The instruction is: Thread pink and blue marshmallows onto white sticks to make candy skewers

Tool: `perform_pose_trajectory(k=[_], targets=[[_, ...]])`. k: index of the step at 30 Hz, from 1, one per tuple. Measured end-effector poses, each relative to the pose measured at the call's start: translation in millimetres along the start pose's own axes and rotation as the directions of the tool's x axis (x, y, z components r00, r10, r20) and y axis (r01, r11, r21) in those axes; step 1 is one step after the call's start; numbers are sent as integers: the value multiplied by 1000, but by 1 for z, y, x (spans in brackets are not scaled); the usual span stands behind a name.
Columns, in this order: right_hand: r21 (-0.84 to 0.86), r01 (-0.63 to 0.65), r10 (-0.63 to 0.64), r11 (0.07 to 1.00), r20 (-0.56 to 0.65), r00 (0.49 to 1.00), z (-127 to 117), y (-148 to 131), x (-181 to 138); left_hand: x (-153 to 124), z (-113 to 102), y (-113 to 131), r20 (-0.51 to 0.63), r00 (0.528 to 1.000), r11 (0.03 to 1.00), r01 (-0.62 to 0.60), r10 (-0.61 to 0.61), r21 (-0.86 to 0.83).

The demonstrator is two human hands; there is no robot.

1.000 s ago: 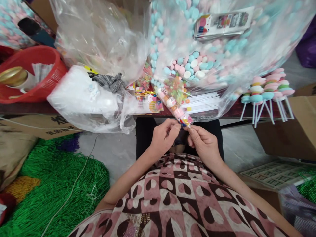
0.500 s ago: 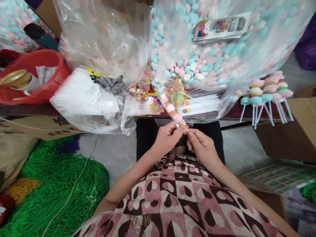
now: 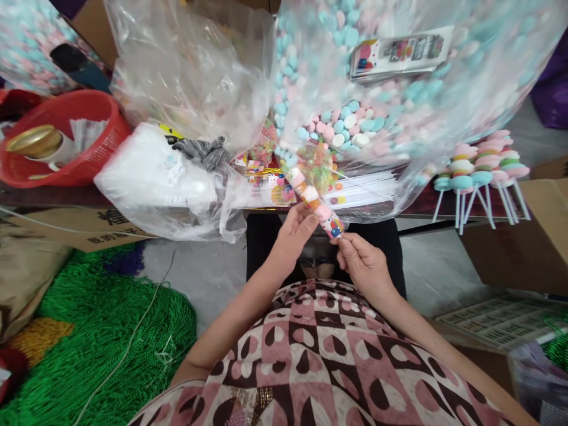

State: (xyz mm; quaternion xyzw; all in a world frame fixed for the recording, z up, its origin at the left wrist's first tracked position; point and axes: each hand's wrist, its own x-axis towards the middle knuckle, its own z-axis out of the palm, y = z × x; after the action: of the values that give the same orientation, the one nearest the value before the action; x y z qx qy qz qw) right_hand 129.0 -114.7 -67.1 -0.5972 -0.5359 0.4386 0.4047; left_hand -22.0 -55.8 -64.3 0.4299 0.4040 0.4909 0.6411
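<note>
Between my hands is a marshmallow candy skewer [image 3: 309, 194] in a clear printed wrapper, slanting up and left over the table edge. My right hand [image 3: 362, 260] pinches its lower end, beside the wrapper's colourful print. My left hand [image 3: 295, 236] holds the skewer's side near the middle, thumb in front and fingers partly hidden behind it. Just beyond its upper part lie gummy candies [image 3: 320, 163] in clear plastic and a bundle of white sticks [image 3: 368, 188]. Several flat printed wrappers [image 3: 268, 188] lie left of the skewer.
A big clear bag of pastel marshmallows [image 3: 350, 121] carries a stack of printed wrappers [image 3: 402, 53]. Finished marshmallow sticks [image 3: 481, 163] stand at the right. To the left are a white plastic bag [image 3: 153, 171] and a red basket [image 3: 100, 139]. Green cords [image 3: 110, 337] cover the floor.
My left hand has shifted from the skewer's lower end up along its side, uncovering the print. My right hand still pinches the lower end.
</note>
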Motion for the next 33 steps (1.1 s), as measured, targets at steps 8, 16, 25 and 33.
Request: perform_pose_trajectory(k=[8, 16, 25, 33], targets=[[-8, 52, -52, 999, 52, 997, 3, -6, -1, 8, 27, 6, 146, 973, 946, 211, -179, -246], [18, 52, -53, 998, 63, 997, 6, -3, 0, -1, 32, 1, 190, 943, 856, 327, -272, -400], [-26, -6, 13, 1000, 285, 959, -16, -14, 11, 1, 30, 2, 273, 920, 819, 379, -282, -431], [349, -65, 68, 935, 3, 998, -43, -30, 43, -8, 28, 10, 525, 826, 724, 489, -206, -486]])
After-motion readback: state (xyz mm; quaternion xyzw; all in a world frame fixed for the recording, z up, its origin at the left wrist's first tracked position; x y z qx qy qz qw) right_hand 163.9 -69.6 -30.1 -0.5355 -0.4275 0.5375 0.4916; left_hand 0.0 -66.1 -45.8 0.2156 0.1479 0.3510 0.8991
